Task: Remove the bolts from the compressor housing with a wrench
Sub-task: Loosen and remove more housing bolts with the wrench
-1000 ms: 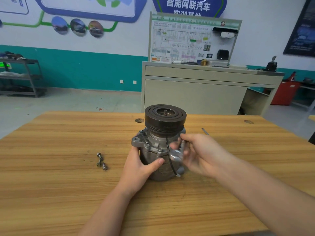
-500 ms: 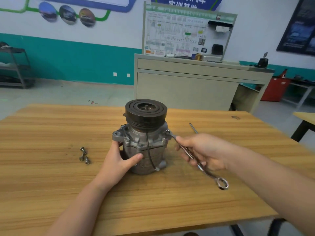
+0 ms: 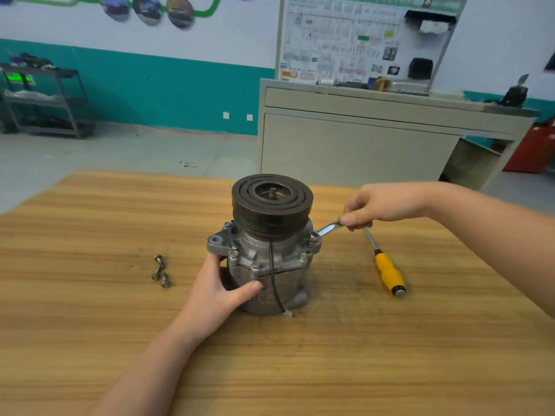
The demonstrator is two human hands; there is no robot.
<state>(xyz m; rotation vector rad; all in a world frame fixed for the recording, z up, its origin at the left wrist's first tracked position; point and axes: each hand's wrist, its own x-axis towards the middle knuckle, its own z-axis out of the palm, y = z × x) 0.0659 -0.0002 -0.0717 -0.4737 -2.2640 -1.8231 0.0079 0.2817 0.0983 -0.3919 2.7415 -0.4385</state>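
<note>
My right hand [image 3: 381, 205] pinches wrench [image 3: 329, 228] on bolt [image 3: 313, 235]; left hand [image 3: 219, 288] grips housing [image 3: 270, 265]. Risk: wrench slips off, rounds head; housing twists, topples.

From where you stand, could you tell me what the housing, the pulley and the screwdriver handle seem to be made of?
Housing: probably cast aluminium, dull grey with a rough, ribbed surface.
Pulley: likely steel, dark and matt, with concentric grooves.
Screwdriver handle: looks like plastic, smooth glossy yellow.
</note>
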